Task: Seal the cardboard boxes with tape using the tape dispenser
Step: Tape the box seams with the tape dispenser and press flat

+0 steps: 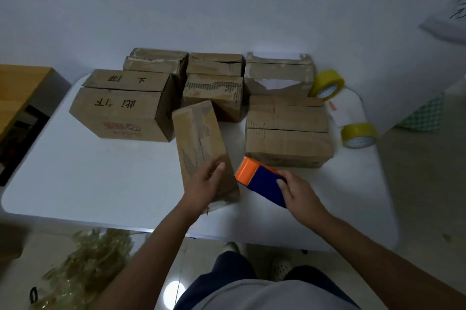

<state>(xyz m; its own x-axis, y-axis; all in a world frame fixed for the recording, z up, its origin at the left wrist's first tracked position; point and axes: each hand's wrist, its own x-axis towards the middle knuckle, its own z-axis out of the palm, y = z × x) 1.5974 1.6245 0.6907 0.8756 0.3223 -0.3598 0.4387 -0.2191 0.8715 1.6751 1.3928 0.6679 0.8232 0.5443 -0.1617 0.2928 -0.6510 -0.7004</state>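
A narrow cardboard box lies lengthwise near the front of the white table. My left hand rests on its near end, fingers spread over the top and side. My right hand grips a blue tape dispenser with an orange head, just right of that box, the orange end pointing toward it. Several more cardboard boxes stand behind: a large printed one at left, a wide one at right, smaller ones further back.
Two yellow tape rolls and a white paper lie at the table's right end. A wooden cabinet stands at left. Crumpled used tape lies on the floor at lower left. A white wall is behind the table.
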